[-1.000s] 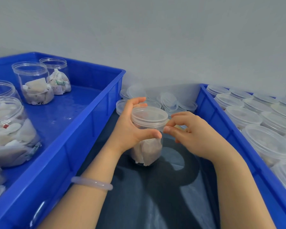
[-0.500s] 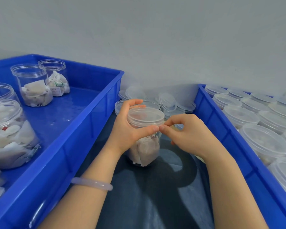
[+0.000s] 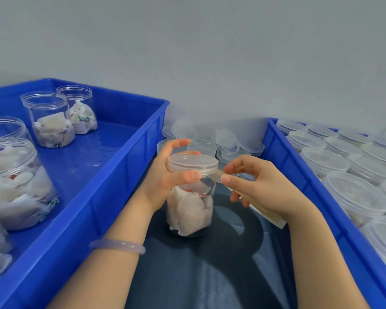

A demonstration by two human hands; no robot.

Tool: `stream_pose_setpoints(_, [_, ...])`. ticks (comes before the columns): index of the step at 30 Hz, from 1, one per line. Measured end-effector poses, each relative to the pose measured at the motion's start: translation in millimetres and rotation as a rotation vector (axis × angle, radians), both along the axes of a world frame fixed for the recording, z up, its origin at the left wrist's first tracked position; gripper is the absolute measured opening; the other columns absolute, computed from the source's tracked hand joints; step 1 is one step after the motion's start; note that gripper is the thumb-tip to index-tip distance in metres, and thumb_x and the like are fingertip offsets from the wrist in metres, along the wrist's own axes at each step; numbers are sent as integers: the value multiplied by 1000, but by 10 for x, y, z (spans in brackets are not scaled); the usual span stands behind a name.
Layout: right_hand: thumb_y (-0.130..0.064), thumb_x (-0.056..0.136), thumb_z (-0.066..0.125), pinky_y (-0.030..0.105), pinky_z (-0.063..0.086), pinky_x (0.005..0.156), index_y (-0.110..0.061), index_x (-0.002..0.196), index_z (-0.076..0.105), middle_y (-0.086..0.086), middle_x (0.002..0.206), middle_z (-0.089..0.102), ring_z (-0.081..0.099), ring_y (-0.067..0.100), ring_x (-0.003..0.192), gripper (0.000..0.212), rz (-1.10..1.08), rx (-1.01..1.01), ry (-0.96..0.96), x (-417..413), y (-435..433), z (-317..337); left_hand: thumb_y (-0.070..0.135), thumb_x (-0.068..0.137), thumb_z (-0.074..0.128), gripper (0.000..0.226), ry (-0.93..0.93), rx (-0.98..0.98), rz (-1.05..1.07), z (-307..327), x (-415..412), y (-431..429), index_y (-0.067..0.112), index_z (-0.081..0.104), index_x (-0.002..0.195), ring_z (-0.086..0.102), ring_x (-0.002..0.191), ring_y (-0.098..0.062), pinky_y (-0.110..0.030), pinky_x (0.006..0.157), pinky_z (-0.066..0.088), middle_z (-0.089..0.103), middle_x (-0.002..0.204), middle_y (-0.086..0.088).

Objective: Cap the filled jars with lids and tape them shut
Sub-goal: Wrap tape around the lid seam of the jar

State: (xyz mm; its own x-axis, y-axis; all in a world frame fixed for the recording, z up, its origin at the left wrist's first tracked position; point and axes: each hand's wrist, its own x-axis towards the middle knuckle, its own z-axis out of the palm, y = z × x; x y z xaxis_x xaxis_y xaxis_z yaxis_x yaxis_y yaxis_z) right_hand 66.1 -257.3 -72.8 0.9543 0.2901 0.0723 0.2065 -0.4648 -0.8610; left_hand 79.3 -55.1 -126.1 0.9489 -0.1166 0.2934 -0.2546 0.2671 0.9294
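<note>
A clear jar [image 3: 191, 208] filled with white packets stands on the dark surface between two blue crates. A clear lid [image 3: 192, 163] sits on top of it. My left hand [image 3: 165, 175] grips the jar at the lid, thumb on the front rim, fingers behind. My right hand [image 3: 261, 184] pinches a strip of clear tape [image 3: 218, 175] that runs from the lid's right edge under my palm; its free end [image 3: 270, 216] hangs below my wrist.
The left blue crate [image 3: 112, 197] holds several open filled jars [image 3: 49, 121]. The right blue crate [image 3: 299, 175] holds several capped jars [image 3: 354, 192]. Loose clear lids [image 3: 227, 141] lie piled behind the jar against the grey wall.
My right hand has drawn away to the right from the lid, and a strip of tape now shows stretched between it and the lid's edge. My left hand keeps its grip.
</note>
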Motion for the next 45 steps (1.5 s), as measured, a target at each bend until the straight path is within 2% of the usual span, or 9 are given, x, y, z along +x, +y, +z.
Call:
stream_pose_setpoints(11, [-45, 73, 72, 13, 47, 48, -33, 100, 61, -18, 110, 59, 68, 7, 63, 32, -72, 57, -59, 76, 91, -100, 27, 42, 86, 88, 72, -60, -154, 28, -36, 22, 21, 49, 122, 68, 97, -22, -28, 78, 55, 66, 114, -13])
stream_pose_setpoints(16, [-49, 81, 63, 15, 48, 53, -44, 131, 50, -22, 117, 54, 65, -1, 63, 52, 15, -28, 5, 64, 69, -97, 74, 15, 81, 121, 116, 29, -40, 51, -31, -54, 31, 45, 122, 63, 104, -16, -23, 81, 54, 56, 119, -5])
stream_pose_setpoints(23, [-51, 84, 58, 16, 49, 51, -35, 124, 54, -11, 126, 51, 64, 7, 62, 44, -59, -119, -45, 43, 113, -79, 59, 46, 79, 77, 151, 225, 90, 95, 41, 31, 30, 54, 113, 62, 109, -15, -31, 94, 48, 66, 115, 1])
stream_pose_setpoints(27, [-57, 86, 51, 14, 46, 47, -28, 132, 51, -7, 126, 53, 66, 11, 67, 54, -57, -220, -86, 31, 159, -50, 75, 33, 72, 91, 200, 393, 161, 154, 25, -66, 33, 53, 112, 61, 98, -4, -26, 81, 50, 63, 107, 12])
stream_pose_setpoints(32, [-48, 80, 65, 18, 52, 57, -32, 140, 39, -10, 129, 48, 67, 3, 64, 67, -21, -152, 48, 12, 59, -17, 64, 38, 79, 87, 199, 393, 223, 176, 10, -131, 30, 53, 114, 62, 95, -3, -20, 71, 47, 63, 104, 12])
stream_pose_setpoints(36, [-43, 76, 72, 33, 60, 70, -37, 144, 26, -7, 123, 43, 72, 15, 70, 82, 44, -92, 248, -48, 37, -17, 53, 44, 81, 45, 146, 250, 188, 181, -13, -77, 33, 60, 79, 66, 73, -1, -18, 63, 54, 69, 76, 16])
stream_pose_setpoints(40, [-51, 83, 61, 15, 49, 51, -39, 129, 47, -4, 115, 57, 67, 4, 58, 50, -101, -174, 63, -7, 54, 38, 52, 49, 73, 38, 114, 252, 205, 187, -3, -62, 27, 56, 71, 61, 67, -10, -22, 63, 53, 61, 69, 6])
stream_pose_setpoints(42, [-52, 79, 63, 15, 45, 51, -42, 104, 60, -10, 101, 63, 63, 3, 52, 26, -124, -148, -27, -5, 46, 38, 52, 48, 73, 39, 101, 248, 194, 185, 3, -60, 25, 56, 69, 60, 65, -8, -21, 61, 52, 60, 64, 7])
stream_pose_setpoints(45, [-56, 70, 71, 17, 44, 56, -44, 84, 65, -12, 87, 66, 61, 4, 54, 19, -156, -120, -76, -16, 50, 7, 51, 48, 73, 38, 100, 254, 192, 170, 7, -43, 28, 55, 72, 59, 59, 5, -11, 57, 49, 62, 64, 14])
